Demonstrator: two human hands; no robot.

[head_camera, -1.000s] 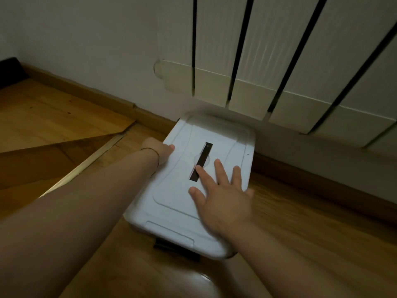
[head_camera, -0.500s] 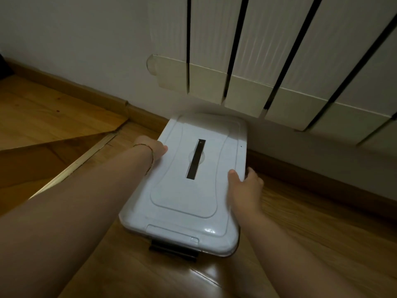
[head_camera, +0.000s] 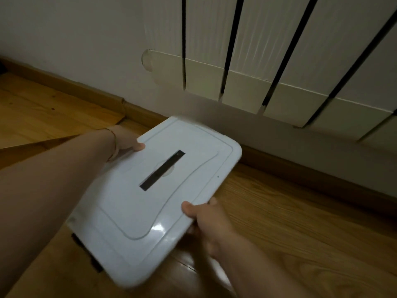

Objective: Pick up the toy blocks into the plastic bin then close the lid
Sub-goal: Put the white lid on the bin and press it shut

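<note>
White radiator (head_camera: 279, 61) above wood floor (head_camera: 300, 233)

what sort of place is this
Probably a room in a home: a white radiator mounted low, a wooden floor edged by a skirting board, and a lidded plastic bin for storage.

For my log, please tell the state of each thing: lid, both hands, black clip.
lid: down, hides the bin beneath.
left hand: grips the lid's left edge, thumb on top.
right hand: grips the lid's right edge, thumb on top.
black clip: fastened or not, cannot tell.
</note>
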